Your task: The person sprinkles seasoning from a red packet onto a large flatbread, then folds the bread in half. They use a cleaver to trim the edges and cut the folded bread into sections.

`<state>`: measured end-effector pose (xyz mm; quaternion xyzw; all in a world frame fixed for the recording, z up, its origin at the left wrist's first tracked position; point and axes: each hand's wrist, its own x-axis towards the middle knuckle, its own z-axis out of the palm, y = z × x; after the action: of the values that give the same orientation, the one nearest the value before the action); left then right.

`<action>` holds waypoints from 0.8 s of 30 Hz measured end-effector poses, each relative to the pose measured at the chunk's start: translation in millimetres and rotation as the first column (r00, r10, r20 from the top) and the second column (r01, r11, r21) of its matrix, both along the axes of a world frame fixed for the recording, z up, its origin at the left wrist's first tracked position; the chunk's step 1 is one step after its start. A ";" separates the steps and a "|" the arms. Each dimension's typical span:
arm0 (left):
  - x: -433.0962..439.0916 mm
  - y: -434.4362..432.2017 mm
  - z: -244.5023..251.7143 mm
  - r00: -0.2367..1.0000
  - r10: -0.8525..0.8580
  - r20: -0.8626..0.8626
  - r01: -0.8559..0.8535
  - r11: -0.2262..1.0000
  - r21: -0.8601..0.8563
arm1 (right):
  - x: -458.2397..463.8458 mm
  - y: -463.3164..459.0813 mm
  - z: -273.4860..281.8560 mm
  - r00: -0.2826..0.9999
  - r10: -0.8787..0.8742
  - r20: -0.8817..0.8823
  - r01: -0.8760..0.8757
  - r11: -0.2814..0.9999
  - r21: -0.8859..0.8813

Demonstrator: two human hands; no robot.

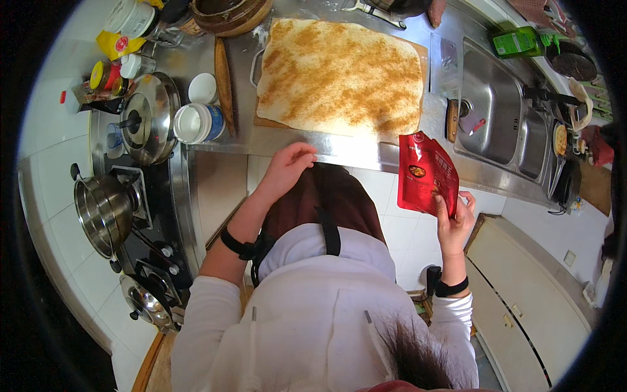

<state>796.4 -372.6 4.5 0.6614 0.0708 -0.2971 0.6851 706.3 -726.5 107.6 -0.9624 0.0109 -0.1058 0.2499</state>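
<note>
My right hand (455, 223) grips the lower corner of a red seasoning pouch (423, 174), its thumb on the printed face; the pouch is held up at the counter's front edge. My left hand (290, 169) hangs by the counter edge with loosely bent fingers and nothing in it. Before me a wide, flat sheet of dough (338, 78) covers most of a wooden cutting board (272, 122). Patches of brownish-orange powder are spread unevenly across the dough. A tapered wooden rolling pin (224, 88) lies left of the board.
Right of the board lies a cleaver with a wooden handle (451, 120), beside the steel sink (490, 108). An opened white tub (196, 123), its lid (202, 88) and a lidded pan (149, 117) stand left. A steel pot (105, 215) sits on the stove.
</note>
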 end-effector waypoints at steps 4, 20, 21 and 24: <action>-6.9 4.0 0.6 1.000 0.018 -0.009 -0.018 1.000 -0.003 | 15.8 15.4 -5.8 0.996 0.093 0.012 -0.094 0.995 0.029; -20.7 29.0 1.1 0.986 0.161 -0.050 -0.160 0.987 0.016 | 87.9 30.9 -4.0 0.992 0.091 0.090 -0.095 0.994 0.047; -20.9 29.3 0.8 0.985 0.166 -0.045 -0.166 0.986 0.005 | 90.7 31.2 -4.4 0.983 0.157 0.100 -0.160 0.987 0.030; -16.7 28.6 -0.2 0.981 0.185 -0.051 -0.185 0.983 -0.007 | 96.6 31.8 -5.9 0.970 0.212 0.121 -0.214 0.977 0.006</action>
<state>779.7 -344.0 4.3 0.6403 0.1473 -0.2490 0.7116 802.9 -694.6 101.7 -0.9475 -0.1062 -0.1356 0.2693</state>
